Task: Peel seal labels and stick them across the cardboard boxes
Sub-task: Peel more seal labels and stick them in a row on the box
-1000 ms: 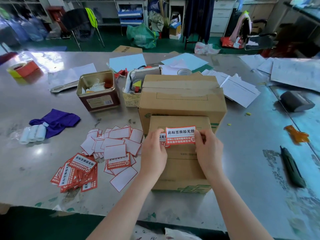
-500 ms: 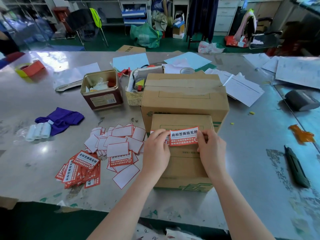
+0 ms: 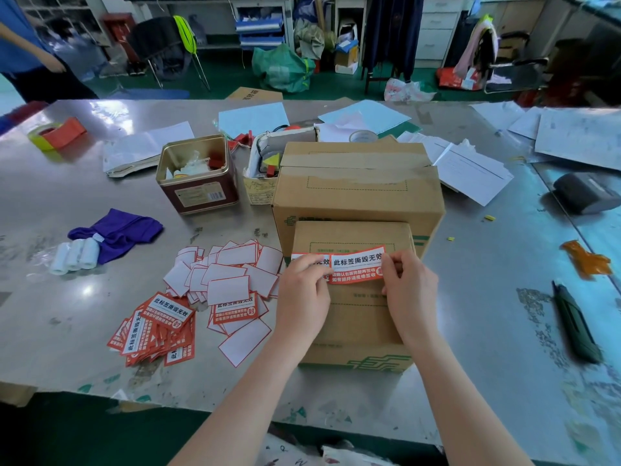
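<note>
Surroundings: grey desk, heavily cluttered. Directly behind the small cardboard box stands a larger taped box, touching or nearly touching its far side. Left of the small box: a scatter of white backing papers with red borders, and nearer the desk edge a fanned pile of unused red labels. Further left, a purple cloth with white paper rolls against it. Right side: loose white sheets, a dark grey device, an orange scrap, a dark green tool. None of these lies on the small box's top face.

Task item: red-and-white seal label, printed face up, long axis running left to right across the far part of the small box's top. It overlaps the end of a second label already lying at its left. Whether the label is fully stuck down cannot be told.

Grip: left hand has fingers curled over the label's left end; right hand pinches the right end.

Containers: open red tin holds white and red oddments, not identifiable. Beside it, a small open carton holds coloured items, partly hidden.
</note>
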The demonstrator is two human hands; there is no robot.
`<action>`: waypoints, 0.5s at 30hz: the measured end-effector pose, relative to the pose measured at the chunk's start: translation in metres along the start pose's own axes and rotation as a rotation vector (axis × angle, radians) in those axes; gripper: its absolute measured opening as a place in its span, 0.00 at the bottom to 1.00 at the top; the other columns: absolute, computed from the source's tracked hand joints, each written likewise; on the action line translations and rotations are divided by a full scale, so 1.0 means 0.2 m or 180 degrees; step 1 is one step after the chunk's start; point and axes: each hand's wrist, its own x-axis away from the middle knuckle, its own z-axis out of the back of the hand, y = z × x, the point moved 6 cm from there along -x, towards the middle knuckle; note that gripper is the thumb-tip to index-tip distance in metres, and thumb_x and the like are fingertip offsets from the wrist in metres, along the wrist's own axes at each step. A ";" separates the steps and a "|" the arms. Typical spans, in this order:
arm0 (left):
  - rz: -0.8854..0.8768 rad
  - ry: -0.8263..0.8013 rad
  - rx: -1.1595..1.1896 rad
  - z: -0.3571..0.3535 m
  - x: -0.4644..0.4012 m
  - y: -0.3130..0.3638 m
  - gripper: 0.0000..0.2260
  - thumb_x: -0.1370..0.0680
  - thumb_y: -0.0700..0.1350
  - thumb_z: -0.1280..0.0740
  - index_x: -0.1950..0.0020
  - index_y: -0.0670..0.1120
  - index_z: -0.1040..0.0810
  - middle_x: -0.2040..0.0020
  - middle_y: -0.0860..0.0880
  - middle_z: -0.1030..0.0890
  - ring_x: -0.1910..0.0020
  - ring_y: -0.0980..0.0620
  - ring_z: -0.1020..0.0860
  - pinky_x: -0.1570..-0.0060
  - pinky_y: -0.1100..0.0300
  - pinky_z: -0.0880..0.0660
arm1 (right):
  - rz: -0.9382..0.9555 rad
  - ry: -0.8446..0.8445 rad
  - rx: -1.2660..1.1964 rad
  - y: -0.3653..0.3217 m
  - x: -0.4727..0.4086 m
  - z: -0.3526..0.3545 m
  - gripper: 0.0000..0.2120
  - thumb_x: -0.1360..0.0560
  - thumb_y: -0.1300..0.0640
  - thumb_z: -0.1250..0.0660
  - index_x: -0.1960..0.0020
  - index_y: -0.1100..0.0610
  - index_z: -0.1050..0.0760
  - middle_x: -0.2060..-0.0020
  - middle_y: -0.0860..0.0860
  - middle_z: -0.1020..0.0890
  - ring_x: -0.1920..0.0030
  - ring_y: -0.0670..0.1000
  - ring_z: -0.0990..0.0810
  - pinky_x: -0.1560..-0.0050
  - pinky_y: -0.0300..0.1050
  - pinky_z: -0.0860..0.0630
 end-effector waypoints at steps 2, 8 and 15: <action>-0.0139 0.0093 -0.0095 0.00 0.02 0.01 0.10 0.27 0.31 0.35 0.51 0.39 0.17 0.47 0.44 0.18 0.45 0.46 0.22 0.42 0.55 0.28 | 0.0016 -0.0003 -0.0007 0.00 0.00 0.00 0.11 0.22 0.55 0.40 0.57 0.61 0.25 0.69 0.57 0.22 0.65 0.58 0.24 0.62 0.51 0.27; -0.0582 -0.0136 -0.1178 -0.06 0.02 0.07 0.21 0.23 0.48 0.48 0.40 0.41 0.23 0.38 0.47 0.22 0.34 0.48 0.28 0.35 0.52 0.35 | 0.0025 -0.0006 0.0046 -0.01 0.00 0.00 0.12 0.21 0.55 0.41 0.58 0.61 0.25 0.69 0.57 0.22 0.66 0.57 0.23 0.64 0.50 0.28; -0.0332 -0.0579 -0.1621 -0.08 0.03 0.05 0.29 0.22 0.58 0.55 0.32 0.43 0.30 0.29 0.45 0.31 0.27 0.46 0.38 0.29 0.49 0.44 | 0.0003 0.0022 0.0085 0.00 -0.01 0.00 0.11 0.22 0.56 0.40 0.58 0.61 0.25 0.71 0.55 0.22 0.69 0.54 0.24 0.68 0.35 0.32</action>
